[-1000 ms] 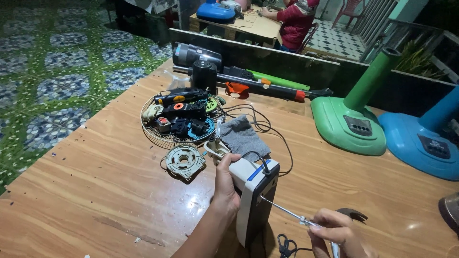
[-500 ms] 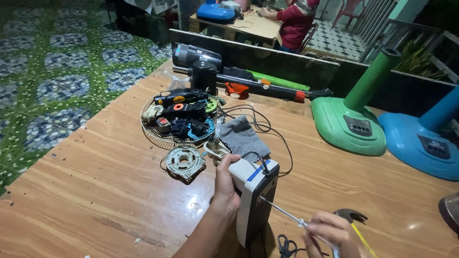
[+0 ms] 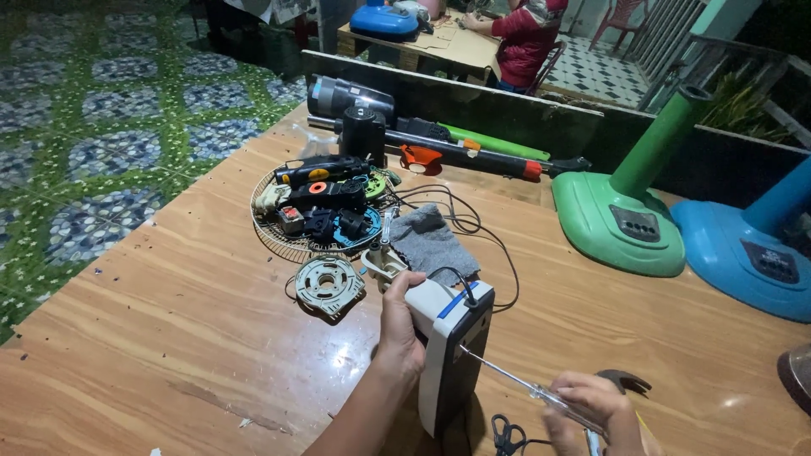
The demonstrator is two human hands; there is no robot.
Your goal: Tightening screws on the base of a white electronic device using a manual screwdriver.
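My left hand (image 3: 399, 325) grips the near side of a white box-shaped device (image 3: 448, 355) with a blue stripe, standing upright on the wooden table (image 3: 169, 338). My right hand (image 3: 591, 409) holds a screwdriver (image 3: 515, 384) with a clear handle; its metal tip touches the dark open face of the device. A black cable (image 3: 473, 232) runs from the device's top across the table. A grey cloth (image 3: 431, 241) lies just behind the device.
A round motor part (image 3: 328, 283) lies left of the device. A wire fan grille (image 3: 291, 236) carries tools and parts. A green fan base (image 3: 621, 215) and a blue one (image 3: 748, 253) stand at right. Scissors (image 3: 507, 435) and pliers (image 3: 621, 382) lie near my right hand. A person (image 3: 528, 38) sits beyond.
My right hand has shifted slightly with the screwdriver, keeping its tip at the device. My left hand has kept its hold.
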